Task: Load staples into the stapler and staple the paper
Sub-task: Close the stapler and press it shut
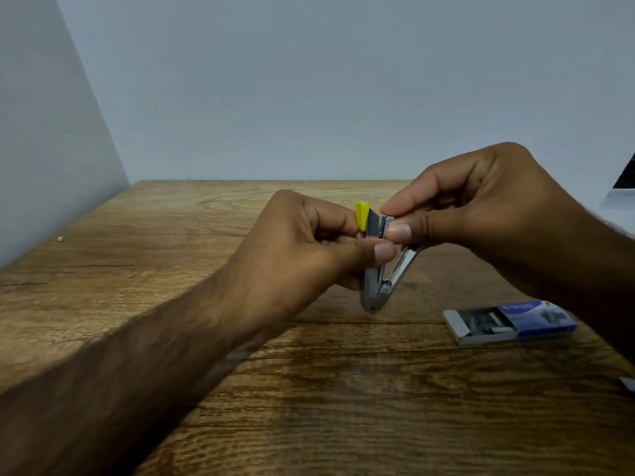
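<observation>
A small metal stapler [379, 286] with a yellow top hangs above the wooden table [171, 269], held upright with its hinge end down and its arms spread apart. My left hand [309, 249] grips its yellow-topped arm from the left. My right hand [481, 207] pinches the top of the metal channel between thumb and forefinger; whether a strip of staples is between the fingertips is hidden. A blue staple box [510, 322] lies on the table to the right, its grey tray slid partly out.
Grey walls close the table at the back and left. A white sheet edge [618, 201] with something dark shows at the far right. A small grey piece [628, 384] lies at the right edge. A tiny pale speck [60, 239] sits near the left wall.
</observation>
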{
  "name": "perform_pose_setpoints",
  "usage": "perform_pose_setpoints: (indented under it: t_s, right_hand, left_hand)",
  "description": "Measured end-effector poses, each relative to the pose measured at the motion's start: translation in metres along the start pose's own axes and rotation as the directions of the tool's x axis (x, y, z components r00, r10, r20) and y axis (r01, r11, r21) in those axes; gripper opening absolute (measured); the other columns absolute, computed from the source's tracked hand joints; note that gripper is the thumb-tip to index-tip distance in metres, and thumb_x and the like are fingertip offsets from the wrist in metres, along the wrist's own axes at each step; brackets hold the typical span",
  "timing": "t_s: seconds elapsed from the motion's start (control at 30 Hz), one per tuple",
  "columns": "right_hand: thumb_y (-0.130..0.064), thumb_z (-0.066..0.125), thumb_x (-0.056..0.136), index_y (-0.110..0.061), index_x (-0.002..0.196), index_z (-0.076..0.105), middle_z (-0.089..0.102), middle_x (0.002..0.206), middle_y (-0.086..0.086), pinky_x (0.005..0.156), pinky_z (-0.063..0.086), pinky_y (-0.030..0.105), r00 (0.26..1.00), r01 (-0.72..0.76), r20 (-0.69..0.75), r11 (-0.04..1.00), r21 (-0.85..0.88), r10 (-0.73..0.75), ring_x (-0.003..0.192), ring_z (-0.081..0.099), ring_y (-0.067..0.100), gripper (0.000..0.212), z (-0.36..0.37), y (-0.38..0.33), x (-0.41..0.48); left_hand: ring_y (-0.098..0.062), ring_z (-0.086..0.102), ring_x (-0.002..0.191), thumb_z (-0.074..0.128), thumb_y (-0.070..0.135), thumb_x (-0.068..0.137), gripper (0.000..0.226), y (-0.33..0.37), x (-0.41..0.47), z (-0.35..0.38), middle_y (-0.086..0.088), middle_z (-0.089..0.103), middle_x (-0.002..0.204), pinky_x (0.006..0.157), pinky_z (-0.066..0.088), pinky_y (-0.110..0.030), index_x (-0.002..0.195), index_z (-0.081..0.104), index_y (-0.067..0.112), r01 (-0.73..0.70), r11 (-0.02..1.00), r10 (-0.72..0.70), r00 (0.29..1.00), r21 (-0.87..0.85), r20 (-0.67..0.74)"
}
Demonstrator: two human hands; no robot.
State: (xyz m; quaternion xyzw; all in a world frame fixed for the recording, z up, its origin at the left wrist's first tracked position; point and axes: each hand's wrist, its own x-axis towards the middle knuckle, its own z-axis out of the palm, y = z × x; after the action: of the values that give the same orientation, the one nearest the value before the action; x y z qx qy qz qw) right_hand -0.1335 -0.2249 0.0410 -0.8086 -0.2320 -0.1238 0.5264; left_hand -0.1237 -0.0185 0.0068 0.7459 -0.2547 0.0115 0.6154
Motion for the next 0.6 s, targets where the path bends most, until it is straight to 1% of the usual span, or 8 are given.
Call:
perform_pose_setpoints:
  t_s: [0.17,0.23,0.3,0.37,0.43,0.5,0.6]
  right_hand:
    - [-0.017,0.085,0.059,-0.006,0.080,0.081,0.080,0.071,0.011,0.067,0.067,0.041,1.000,-0.011,-0.006,1.000,-0.020,0.011,0.068,0.078,0.029,0.024,0.001,-0.003,-0.001]
    - [-0.018,0.085,0.057,-0.008,0.078,0.082,0.079,0.069,0.011,0.067,0.066,0.042,1.000,-0.008,-0.011,0.999,-0.033,0.008,0.067,0.077,0.031,0.024,0.002,-0.005,-0.002]
    - [-0.017,0.086,0.060,-0.009,0.078,0.082,0.079,0.069,0.011,0.067,0.066,0.043,1.000,0.007,-0.011,0.998,-0.062,-0.008,0.067,0.077,0.031,0.021,0.002,-0.009,-0.002]
    - [-0.017,0.086,0.064,-0.009,0.083,0.082,0.080,0.073,0.011,0.068,0.066,0.042,0.999,0.027,-0.016,0.997,-0.072,-0.028,0.070,0.078,0.029,0.021,0.000,-0.013,-0.001]
    - [-0.024,0.084,0.067,-0.010,0.095,0.080,0.081,0.081,0.011,0.071,0.066,0.039,1.000,0.020,-0.014,0.999,-0.025,-0.021,0.077,0.079,0.027,0.032,-0.001,-0.015,0.000]
    - [-0.031,0.082,0.068,-0.013,0.113,0.074,0.081,0.093,0.010,0.076,0.066,0.037,0.999,-0.049,-0.006,0.997,0.053,0.049,0.087,0.079,0.023,0.049,-0.002,-0.013,0.002]
    - [-0.044,0.083,0.059,-0.017,0.135,0.057,0.080,0.106,0.004,0.081,0.065,0.038,0.976,-0.217,0.004,0.974,0.066,0.217,0.098,0.078,0.017,0.085,-0.001,-0.004,0.003]
  left_hand:
    - [-0.021,0.078,0.072,0.084,0.009,0.079,0.002,-0.001,-0.001,0.001,-0.023,0.077,0.077,0.066,0.065,-0.037,0.079,0.082,0.010,-0.008,1.000,0.007,1.000,0.010,0.024]
    - [-0.021,0.078,0.071,0.084,0.009,0.079,0.003,-0.001,-0.001,0.003,-0.024,0.077,0.078,0.065,0.065,-0.035,0.082,0.082,0.008,-0.005,1.000,0.005,0.999,0.011,0.032]
    - [-0.022,0.079,0.072,0.084,0.008,0.079,0.006,0.000,-0.002,0.003,-0.024,0.077,0.079,0.065,0.065,-0.034,0.085,0.082,0.006,-0.007,1.000,0.007,1.000,-0.007,0.028]
    - [-0.026,0.079,0.076,0.083,0.008,0.080,0.011,0.001,0.000,0.002,-0.026,0.077,0.083,0.066,0.065,-0.037,0.088,0.081,0.002,-0.013,0.999,0.014,1.000,-0.036,0.007]
    - [-0.028,0.079,0.078,0.083,0.009,0.080,0.024,0.002,0.003,-0.001,-0.032,0.075,0.091,0.068,0.065,-0.038,0.095,0.076,-0.008,-0.011,0.996,0.008,0.999,-0.086,-0.035]
    - [-0.023,0.076,0.074,0.081,0.010,0.082,0.031,0.002,0.006,-0.005,-0.033,0.073,0.093,0.067,0.063,-0.033,0.099,0.072,-0.015,0.007,0.987,-0.019,0.997,-0.163,-0.073]
    - [-0.019,0.074,0.071,0.080,0.011,0.083,0.034,-0.001,0.007,-0.010,-0.020,0.074,0.082,0.066,0.061,-0.029,0.096,0.067,-0.019,0.053,0.961,-0.091,0.988,-0.272,-0.128]
